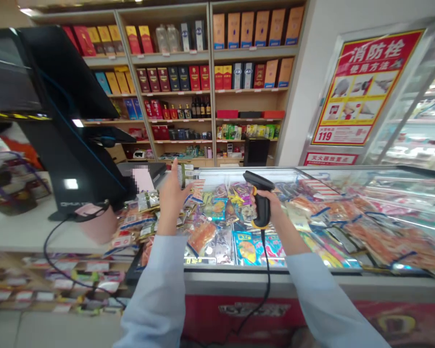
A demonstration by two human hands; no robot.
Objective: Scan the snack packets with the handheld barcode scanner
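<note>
My right hand (276,205) is shut around a black and yellow handheld barcode scanner (263,210), whose head tips up and to the left. Its coiled-free black cable (265,280) hangs down past the freezer's front edge. My left hand (172,198) is raised with the fingers up and the palm turned toward the scanner. A small packet (185,175) stands right at its thumb, and I cannot tell whether the hand holds it. Under both hands, flat snack packets (217,227) lie heaped in a glass-topped chest freezer (275,278).
To the left, a black checkout terminal (76,159) and a pink cup (97,224) stand on a white counter (25,232). Wooden shelves of boxed liquor (188,77) fill the back wall. A red and yellow fire hydrant poster (362,92) hangs to the right.
</note>
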